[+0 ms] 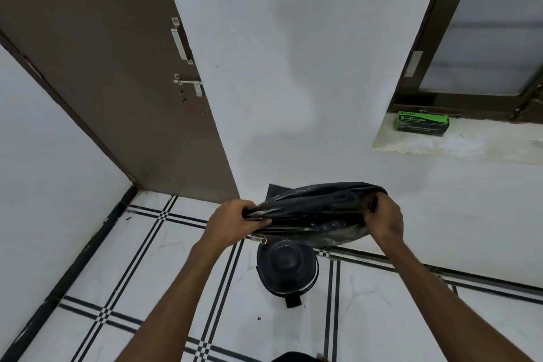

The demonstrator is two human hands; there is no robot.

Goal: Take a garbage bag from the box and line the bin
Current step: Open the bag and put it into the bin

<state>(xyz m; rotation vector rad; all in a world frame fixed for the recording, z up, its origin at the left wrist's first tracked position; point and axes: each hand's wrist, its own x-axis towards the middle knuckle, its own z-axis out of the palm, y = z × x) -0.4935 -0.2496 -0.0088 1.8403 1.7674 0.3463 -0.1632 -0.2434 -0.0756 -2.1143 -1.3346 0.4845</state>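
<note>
Two forearms run up from the bottom edge, and I have both hands on one bag (317, 211). My left hand (232, 223) is curled tight on the bag's left end, fingers wrapped over the top of the bunched plastic and thumb under it. My right hand (383, 222) pinches the right end, fingertips hooked into the black film at its top edge. Between my fingers the bag is stretched sideways, crumpled and glossy, with a loose fold sagging below the right fingers and a flat corner sticking up behind the left ones.

Straight below the bag, nearer me than my fingers, the bin (287, 269) stands on the tiled floor (141, 288). It is dark and round, its lid closed, and a pedal pokes out toward me. I cannot tell whether the bag touches it; the sagging fold covers its far rim.

Beyond my left fingers a brown door (117, 82) carries a handle and a latch. Past my right fingers, up and to the right, the green box (423, 123) lies on the sill (470, 145) under a window (484, 38), well apart from both hands.
</note>
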